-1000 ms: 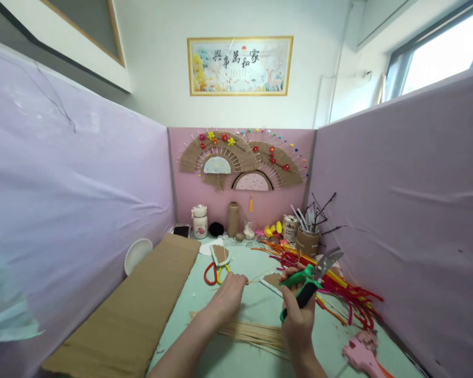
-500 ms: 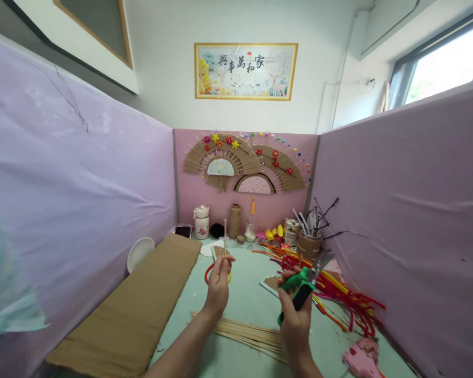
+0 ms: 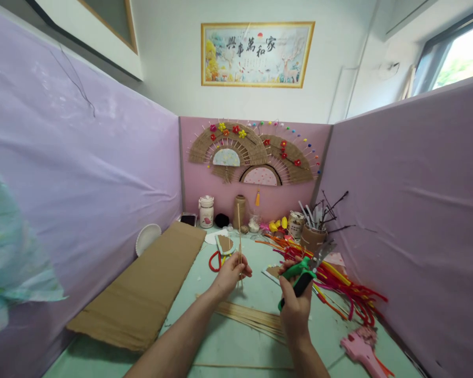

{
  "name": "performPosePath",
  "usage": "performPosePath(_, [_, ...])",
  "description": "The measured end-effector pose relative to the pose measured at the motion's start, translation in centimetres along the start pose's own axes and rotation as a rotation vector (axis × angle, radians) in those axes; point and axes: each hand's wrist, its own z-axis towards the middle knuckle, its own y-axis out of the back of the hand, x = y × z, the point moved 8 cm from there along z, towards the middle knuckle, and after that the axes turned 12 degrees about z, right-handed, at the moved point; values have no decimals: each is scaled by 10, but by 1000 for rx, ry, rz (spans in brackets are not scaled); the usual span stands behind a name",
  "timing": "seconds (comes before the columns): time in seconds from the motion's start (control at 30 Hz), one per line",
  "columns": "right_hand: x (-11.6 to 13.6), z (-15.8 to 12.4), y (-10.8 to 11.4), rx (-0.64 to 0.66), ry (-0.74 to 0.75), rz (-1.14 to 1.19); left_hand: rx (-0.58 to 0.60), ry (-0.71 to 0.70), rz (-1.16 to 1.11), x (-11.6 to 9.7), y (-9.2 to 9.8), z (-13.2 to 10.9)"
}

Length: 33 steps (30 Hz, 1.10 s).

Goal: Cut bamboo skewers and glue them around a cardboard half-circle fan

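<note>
My left hand [image 3: 233,272] is closed around thin bamboo sticks [image 3: 239,226], held upright above the table; they look like two, though the fingers hide part of them. My right hand [image 3: 295,307] grips green-and-black-handled shears [image 3: 301,275], whose metal blades point up and to the right, away from the sticks. Below and between both hands lies a bundle of bamboo strips [image 3: 252,318] on the green tabletop. One single strip [image 3: 240,366] rests nearer to me. Beyond my left hand are red-handled scissors [image 3: 215,261] and a small cardboard piece [image 3: 225,244].
Red, orange and yellow pipe cleaners [image 3: 350,289] spread at the right, with a pink glue gun [image 3: 362,349] in front. Brown cardboard [image 3: 142,289] covers the left side. Along the back stand a white jar [image 3: 206,212], a twine spool [image 3: 240,202] and a pot of twigs [image 3: 314,236].
My left hand has moved right and slightly down, and more of the sticks shows. The shears stay in my right hand, nearly in place. The camera view has shifted a little.
</note>
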Motion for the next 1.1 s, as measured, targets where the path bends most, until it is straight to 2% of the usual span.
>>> performPosePath(0.07, [2, 0, -2, 10, 10, 8, -5, -28, 27, -3, 0, 0])
performPosePath(0.2, [5, 0, -5, 33, 19, -11, -161, -178, 5, -16, 14, -2])
performPosePath(0.27, [7, 0, -6, 38, 23, -30, -193, -195, -11, -16, 18, -1])
performPosePath(0.47, [7, -1, -9, 63, 4, -31, -106, -88, -126, -4, 13, 3])
performPosePath(0.7, [10, -1, -10, 68, 9, -50, -111, -150, -151, -3, 12, 4])
performPosePath(0.9, [11, -1, -11, 64, -8, -5, -91, -158, 52, -1, 9, 3])
performPosePath(1.1, [9, -2, -11, 74, -21, -4, -2, -12, 422, 9, 16, 2])
